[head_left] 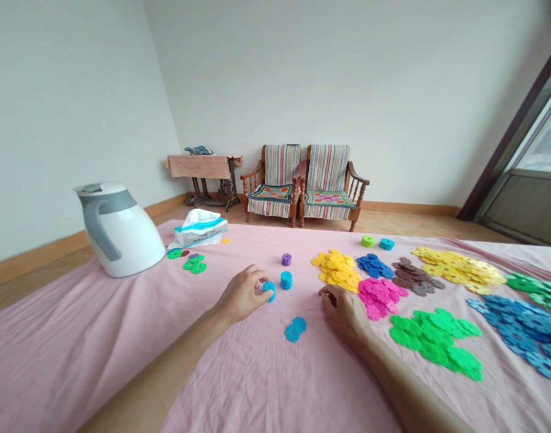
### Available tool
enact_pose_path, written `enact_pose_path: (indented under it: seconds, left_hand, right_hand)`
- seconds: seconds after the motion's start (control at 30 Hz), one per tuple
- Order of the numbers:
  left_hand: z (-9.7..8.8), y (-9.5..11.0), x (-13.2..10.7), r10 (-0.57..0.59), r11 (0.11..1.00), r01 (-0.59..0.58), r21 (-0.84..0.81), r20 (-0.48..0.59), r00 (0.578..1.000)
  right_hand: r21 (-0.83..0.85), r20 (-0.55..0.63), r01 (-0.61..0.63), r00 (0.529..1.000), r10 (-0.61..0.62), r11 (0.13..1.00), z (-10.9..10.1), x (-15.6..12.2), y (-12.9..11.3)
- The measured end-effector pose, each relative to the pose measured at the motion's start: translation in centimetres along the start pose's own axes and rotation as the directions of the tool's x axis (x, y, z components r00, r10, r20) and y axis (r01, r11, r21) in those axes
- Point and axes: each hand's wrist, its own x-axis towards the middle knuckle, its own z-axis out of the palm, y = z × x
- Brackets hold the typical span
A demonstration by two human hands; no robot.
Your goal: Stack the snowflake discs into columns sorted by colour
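Observation:
My left hand (245, 293) pinches a short stack of blue snowflake discs (269, 291) between thumb and fingers, low over the pink cloth. Just right of it stands another blue disc stack (286, 280), apart from my fingers. Two or so loose blue discs (296, 329) lie overlapping nearer to me. My right hand (346, 313) rests on the cloth with its fingers curled in, beside the pink disc pile (380, 297); whatever it may hold is hidden. A small purple disc stack (287, 260) stands beyond the blue ones.
Piles of yellow (336, 269), dark blue (375, 266), brown (415, 276) and green discs (435, 340) spread over the right side. Lime (368, 241) and teal stacks (386, 243) stand farther back. A white kettle-like jug (126, 234) and a tissue pack (201, 230) stand at left.

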Motion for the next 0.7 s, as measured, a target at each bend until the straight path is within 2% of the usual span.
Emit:
enact_pose_path:
  seconds: [0.23, 0.37, 0.47, 0.57, 0.63, 0.7]
  left_hand:
    - [-0.2, 0.2, 0.0, 0.001, 1.000, -0.001, -0.006, -0.015, 1.000]
    - [-0.9, 1.4, -0.3, 0.027, 0.999, -0.028, -0.033, -0.033, 0.999]
    - [-1.1, 2.9, -0.9, 0.125, 0.989, -0.113, -0.093, 0.127, 0.984]
    - [-0.6, 4.0, -1.7, 0.211, 0.976, -0.184, -0.114, 0.306, 0.928]
    - [0.0, 4.4, -2.1, 0.240, 0.970, -0.209, -0.124, 0.359, 0.902]
    - [0.6, 4.5, -2.3, 0.243, 0.969, -0.209, -0.129, 0.369, 0.897]
  right_hand:
    - [0.010, 0.002, 0.004, 1.000, -0.004, 1.000, -0.4, -0.2, -0.3]
    - [0.001, 0.011, -0.020, 1.000, 0.020, 1.000, -0.2, 0.0, -0.1]
    - [0.005, 0.008, -0.014, 1.000, 0.014, 1.000, 0.0, 0.1, 0.0]
    - [0.004, 0.006, -0.021, 1.000, 0.021, 1.000, 0.0, 0.1, 0.0]
    - [0.002, 0.002, -0.015, 1.000, 0.015, 1.000, 0.0, 0.1, 0.1]
    - [0.003, 0.000, -0.009, 1.000, 0.009, 1.000, 0.0, 0.1, 0.1]
